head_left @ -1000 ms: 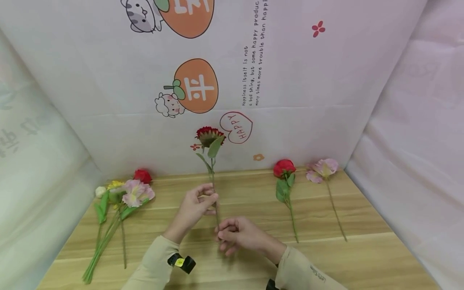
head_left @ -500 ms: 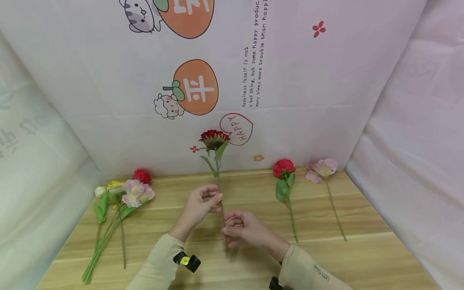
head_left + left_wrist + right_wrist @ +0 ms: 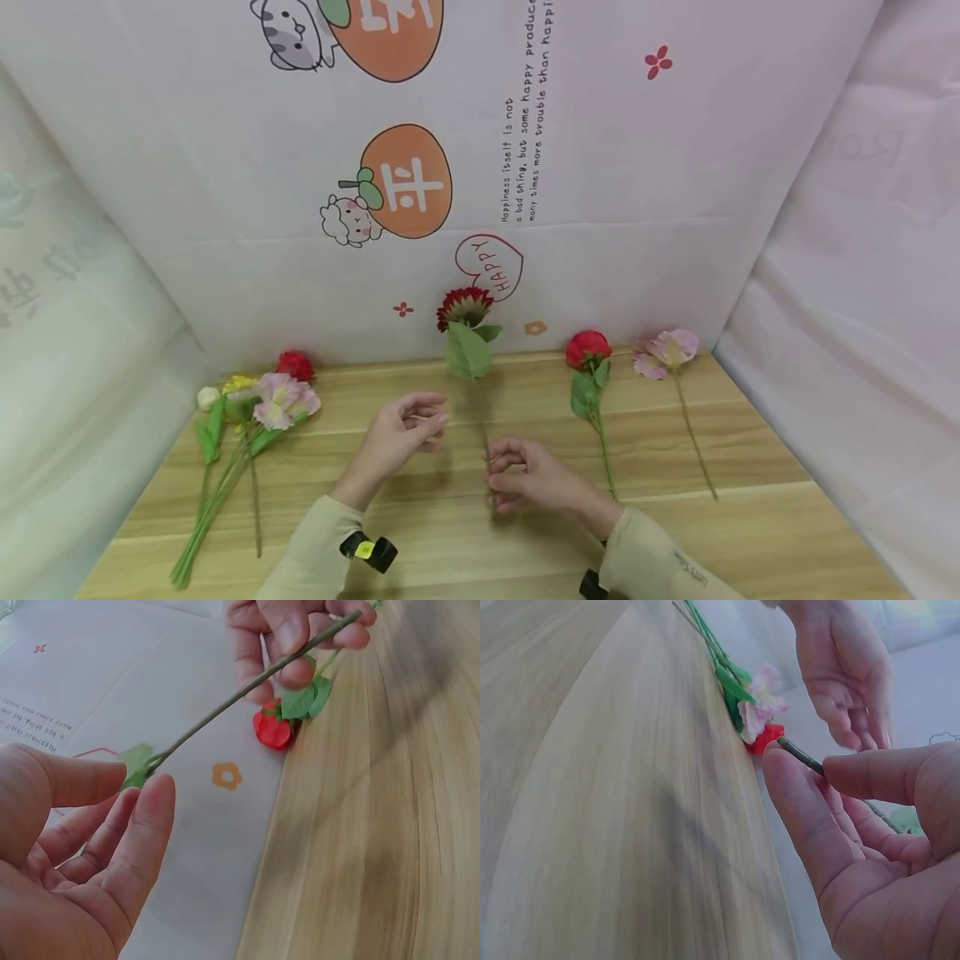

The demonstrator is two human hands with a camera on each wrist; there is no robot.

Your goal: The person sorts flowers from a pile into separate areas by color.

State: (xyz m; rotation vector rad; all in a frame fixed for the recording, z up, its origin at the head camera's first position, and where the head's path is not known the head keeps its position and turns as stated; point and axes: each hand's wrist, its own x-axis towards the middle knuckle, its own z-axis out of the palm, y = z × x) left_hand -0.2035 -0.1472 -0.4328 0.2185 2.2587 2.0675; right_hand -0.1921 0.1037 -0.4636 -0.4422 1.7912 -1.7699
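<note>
Near the lower end of its stem [image 3: 232, 700], a dark red flower [image 3: 467, 307] with green leaves is pinched between the thumb and fingers of my right hand [image 3: 542, 479]. It stands roughly upright above the wooden table, bloom toward the back wall. My left hand [image 3: 396, 435] is to the left of the stem, apart from it, its fingers loosely bent with nothing between them. In the right wrist view, the stem's cut end [image 3: 799, 756] pokes out past my right thumb. The bloom is out of sight in both wrist views.
On the table's left lies a bunch of several flowers, with a pink bloom [image 3: 281, 400], a red bloom [image 3: 295, 364] and a white bud [image 3: 207, 397]. To the right lie a red rose [image 3: 588, 350] and a pink flower [image 3: 673, 347]. White printed cloth [image 3: 600, 208] encloses the table.
The dark red flower has moved right and a little lower with my right hand, and turned so a broad leaf faces forward. My left hand has let go of the stem and drawn left.
</note>
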